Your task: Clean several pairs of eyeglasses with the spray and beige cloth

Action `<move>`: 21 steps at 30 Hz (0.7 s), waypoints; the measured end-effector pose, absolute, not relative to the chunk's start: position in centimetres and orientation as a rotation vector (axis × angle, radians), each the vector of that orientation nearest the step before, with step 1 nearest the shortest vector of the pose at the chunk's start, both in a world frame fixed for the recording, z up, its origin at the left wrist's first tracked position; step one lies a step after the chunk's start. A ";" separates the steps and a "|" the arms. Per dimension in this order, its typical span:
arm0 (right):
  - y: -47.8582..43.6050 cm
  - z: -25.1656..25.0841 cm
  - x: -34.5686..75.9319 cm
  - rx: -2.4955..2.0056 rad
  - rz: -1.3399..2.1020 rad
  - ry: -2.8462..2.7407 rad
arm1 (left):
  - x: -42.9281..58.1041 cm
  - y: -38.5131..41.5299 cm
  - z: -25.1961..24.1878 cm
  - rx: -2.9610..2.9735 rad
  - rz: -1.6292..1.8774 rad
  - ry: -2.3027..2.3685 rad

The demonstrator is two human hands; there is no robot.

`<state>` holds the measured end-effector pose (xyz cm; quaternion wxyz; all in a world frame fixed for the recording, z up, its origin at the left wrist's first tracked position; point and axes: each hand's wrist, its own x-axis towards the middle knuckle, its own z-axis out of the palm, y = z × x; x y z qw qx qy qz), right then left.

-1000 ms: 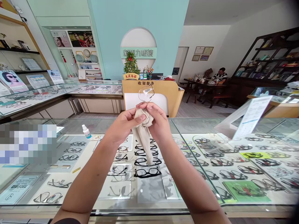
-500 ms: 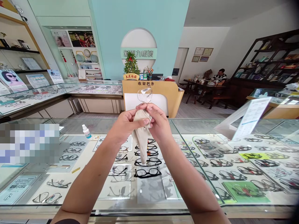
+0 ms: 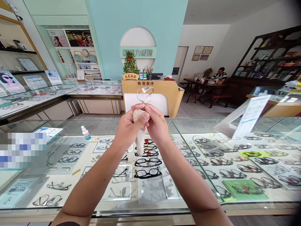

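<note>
In front of me, above the glass counter, I hold thin-rimmed round eyeglasses [image 3: 145,94] turned on end. One lens, with a white sticker near its top, points up; the other end is hidden by the hands and the cloth. My left hand [image 3: 127,127] is closed on a cream cleaning cloth [image 3: 140,142], its thumb pressed across it, and the cloth's loose end hangs down. Fingertips of my right hand [image 3: 157,124] pinch the frame just below the upper lens, touching the left fingers.
Below lies a glass display counter [image 3: 110,205] with rows of eyeglasses [image 3: 148,172] inside. On its top stand a small spray bottle [image 3: 86,133] at left and a folded white sign [image 3: 250,116] at right. A cashier desk [image 3: 175,97] is beyond; a person [image 3: 220,74] sits at a far table.
The left thumb and cloth have shifted up and slightly left, and the cloth's hanging end looks shorter. The eyeglasses stay upright between the hands. The view has moved slightly.
</note>
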<state>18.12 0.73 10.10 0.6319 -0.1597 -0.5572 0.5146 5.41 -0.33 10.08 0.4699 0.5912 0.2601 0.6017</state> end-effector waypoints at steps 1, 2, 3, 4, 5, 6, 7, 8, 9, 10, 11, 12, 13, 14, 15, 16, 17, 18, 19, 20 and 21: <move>0.6 10.0 18.1 -0.367 1.162 -1.286 | 5.6 -0.4 10.1 1.448 1.501 0.633; 0.6 10.0 18.1 -0.374 1.146 -1.301 | 5.7 -0.5 10.1 1.445 1.526 0.626; 0.4 10.0 18.1 -0.382 1.130 -1.319 | 5.8 -0.7 10.1 1.438 1.550 0.616; 0.3 10.0 18.1 -0.389 1.116 -1.336 | 5.9 -0.8 10.2 1.429 1.571 0.604; 0.2 10.0 18.1 -0.395 1.108 -1.352 | 6.1 -1.0 10.2 1.420 1.588 0.595; 0.1 10.0 18.1 -0.397 1.106 -1.365 | 6.2 -1.1 10.3 1.413 1.603 0.593; -0.1 10.0 18.1 -0.393 1.107 -1.373 | 6.2 -1.2 10.4 1.409 1.616 0.598; -0.1 10.1 18.1 -0.385 1.110 -1.374 | 6.3 -1.4 10.4 1.408 1.626 0.607; -0.2 10.1 18.2 -0.377 1.112 -1.367 | 6.4 -1.4 10.5 1.412 1.632 0.620; -0.2 10.1 18.2 -0.373 1.112 -1.354 | 6.4 -1.4 10.4 1.422 1.633 0.636; -0.1 10.2 18.2 -0.377 1.111 -1.342 | 6.4 -1.4 10.4 1.438 1.628 0.654; -0.1 10.2 18.2 -0.389 1.111 -1.328 | 6.3 -1.3 10.3 1.461 1.620 0.674; 0.0 10.3 18.3 -0.403 1.112 -1.316 | 6.1 -1.2 10.3 1.489 1.615 0.694; 0.1 10.4 18.4 -0.414 1.114 -1.302 | 5.9 -1.0 10.3 1.524 1.609 0.715; 0.3 10.5 18.5 -0.415 1.116 -1.285 | 5.6 -0.8 10.3 1.566 1.593 0.730; 0.4 10.6 18.6 -0.408 1.120 -1.263 | 5.2 -0.6 10.4 1.611 1.567 0.731; 0.5 10.8 18.6 -0.394 1.126 -1.238 | 4.8 -0.5 10.6 1.657 1.519 0.716; 0.5 10.9 18.7 -0.380 1.138 -1.212 | 4.4 -0.3 10.8 1.699 1.455 0.688; 0.6 11.0 18.7 -0.370 1.155 -1.188 | 4.0 -0.2 11.0 1.733 1.384 0.659; 0.7 11.1 18.7 -0.365 1.176 -1.165 | 3.7 -0.1 11.1 1.757 1.320 0.636; 0.7 11.1 18.7 -0.366 1.196 -1.146 | 3.5 0.0 11.3 1.771 1.275 0.628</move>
